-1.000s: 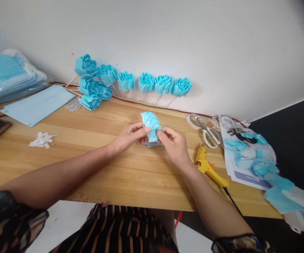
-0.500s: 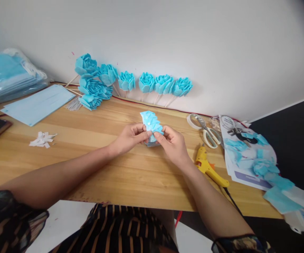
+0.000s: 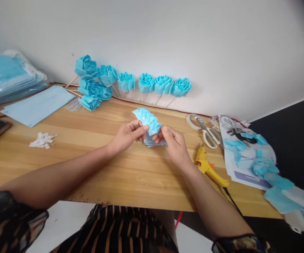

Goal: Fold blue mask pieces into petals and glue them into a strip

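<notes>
In left grip (image 3: 125,136), blue strip (image 3: 148,118)

"What's on your feed?"
"I see a blue pleated strip (image 3: 149,120), pointed folds overlapping along its upper right edge, whitish spots on its lower left side."
"Its pose?"
"From here I see it slant down to the right, above the worktop (image 3: 107,123), pinched by the left fingers (image 3: 142,131). Pale blue pieces (image 3: 154,143) show just below it."
</notes>
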A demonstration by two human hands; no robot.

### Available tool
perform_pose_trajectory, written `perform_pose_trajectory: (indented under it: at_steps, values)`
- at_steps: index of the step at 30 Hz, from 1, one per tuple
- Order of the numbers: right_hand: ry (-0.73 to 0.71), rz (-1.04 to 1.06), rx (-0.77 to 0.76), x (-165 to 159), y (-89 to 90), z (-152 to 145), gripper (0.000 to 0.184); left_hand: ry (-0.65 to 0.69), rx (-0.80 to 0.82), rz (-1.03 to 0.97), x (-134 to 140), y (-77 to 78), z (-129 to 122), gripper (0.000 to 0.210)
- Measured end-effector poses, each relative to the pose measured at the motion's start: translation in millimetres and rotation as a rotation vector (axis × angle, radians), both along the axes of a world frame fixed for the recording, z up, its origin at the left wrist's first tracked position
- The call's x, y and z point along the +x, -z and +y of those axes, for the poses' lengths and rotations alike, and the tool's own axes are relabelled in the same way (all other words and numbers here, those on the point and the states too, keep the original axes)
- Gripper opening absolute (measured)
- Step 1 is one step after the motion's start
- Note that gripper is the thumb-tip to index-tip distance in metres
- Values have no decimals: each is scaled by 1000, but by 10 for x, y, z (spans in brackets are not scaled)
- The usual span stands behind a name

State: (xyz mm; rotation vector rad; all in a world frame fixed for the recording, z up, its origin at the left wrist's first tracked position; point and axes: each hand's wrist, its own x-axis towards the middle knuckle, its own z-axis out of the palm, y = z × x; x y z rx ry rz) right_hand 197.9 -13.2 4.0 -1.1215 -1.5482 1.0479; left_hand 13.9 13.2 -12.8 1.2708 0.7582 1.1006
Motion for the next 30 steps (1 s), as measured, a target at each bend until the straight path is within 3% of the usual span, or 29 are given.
perform_pose_trajectory:
  at_steps: [6, 14, 21, 30]
  values:
    - [3, -94, -77, -30, 26, -17, 23, 43, 10, -4, 7, -2, -6, 43]
    - [84, -185, -19, -17, 53, -6, 23, 48, -52, 9, 29, -23, -12, 36]
    - [-49, -56, -66, -3, -39, -25, 24, -45, -40, 17, 21, -13, 14, 40]
    - [26, 4, -38, -2, -10, -12, 22, -50, -54, 15, 12, -14, 7, 40]
